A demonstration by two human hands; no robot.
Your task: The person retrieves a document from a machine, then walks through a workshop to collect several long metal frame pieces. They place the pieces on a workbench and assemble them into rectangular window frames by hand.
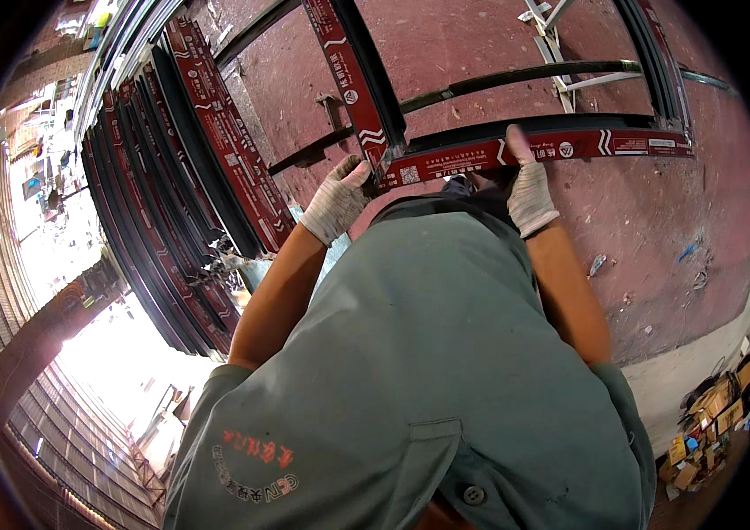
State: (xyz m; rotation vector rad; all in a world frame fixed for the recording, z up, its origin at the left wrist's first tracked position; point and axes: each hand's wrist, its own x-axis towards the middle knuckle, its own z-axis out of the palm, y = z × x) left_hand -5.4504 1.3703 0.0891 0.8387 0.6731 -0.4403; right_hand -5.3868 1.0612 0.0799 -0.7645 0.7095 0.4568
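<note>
A dark metal frame (481, 159) with red protective film on its outer faces spans the space before me, its near bar level across my waist. My left hand (338, 201), in a pale knitted glove with bare fingertips showing, grips the near left corner where the near bar meets the left side bar (346, 75). Around the middle of the near bar, my gloved right hand (530, 196) is closed, thumb up on the film and the other fingers hidden below. The right side bar (655, 66) runs away from me at the far end.
Several dark profiles with red film (207, 124) lean in a row at the left. Black-topped support rails (516, 79) and a white metal stand (555, 53) lie beyond the near bar. Cardboard scraps (711, 424) are piled at the lower right, and small litter (598, 263) dots the reddish floor.
</note>
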